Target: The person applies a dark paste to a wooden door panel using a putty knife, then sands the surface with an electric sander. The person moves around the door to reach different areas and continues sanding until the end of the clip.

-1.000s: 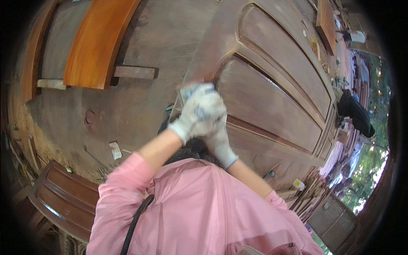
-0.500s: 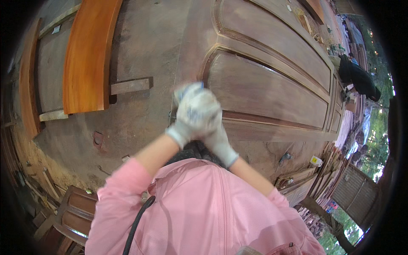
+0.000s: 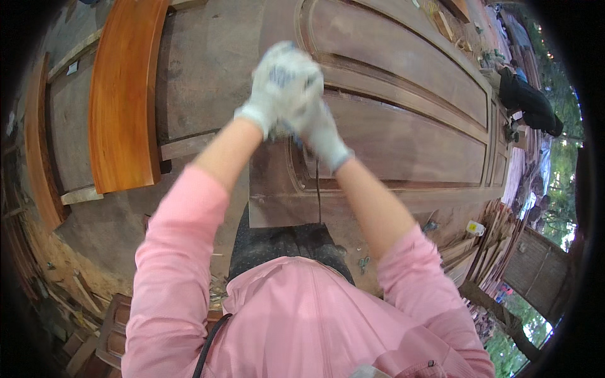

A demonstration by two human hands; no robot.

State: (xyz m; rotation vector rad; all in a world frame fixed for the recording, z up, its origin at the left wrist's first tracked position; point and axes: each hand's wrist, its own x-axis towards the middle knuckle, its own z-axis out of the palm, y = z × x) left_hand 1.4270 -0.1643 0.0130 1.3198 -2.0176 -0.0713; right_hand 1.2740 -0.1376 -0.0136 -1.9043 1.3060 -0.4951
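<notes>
Both hands wear whitish work gloves and are pressed together over the near left end of a large brown panelled wooden door (image 3: 403,142). My left hand (image 3: 282,79) is closed, its back up with a blue mark, and it overlaps the fingers of my right hand (image 3: 316,123). The right hand's fingers are mostly hidden and look wrapped in under the left. Whatever they grip is covered by the gloves and blurred. A thin dark line, perhaps a cord, runs down from below the right hand across the door's corner.
To the left, a glossy orange-brown board (image 3: 126,94) and a narrower board (image 3: 43,138) rest on wooden battens (image 3: 82,194). A person in dark clothes (image 3: 529,104) bends beyond the door's far right end. Stacked timber (image 3: 485,242) and a white container (image 3: 475,228) lie at right.
Both hands have moved together away from my body and up the door's left end, with my arms stretched further. The door's near corner now shows below them.
</notes>
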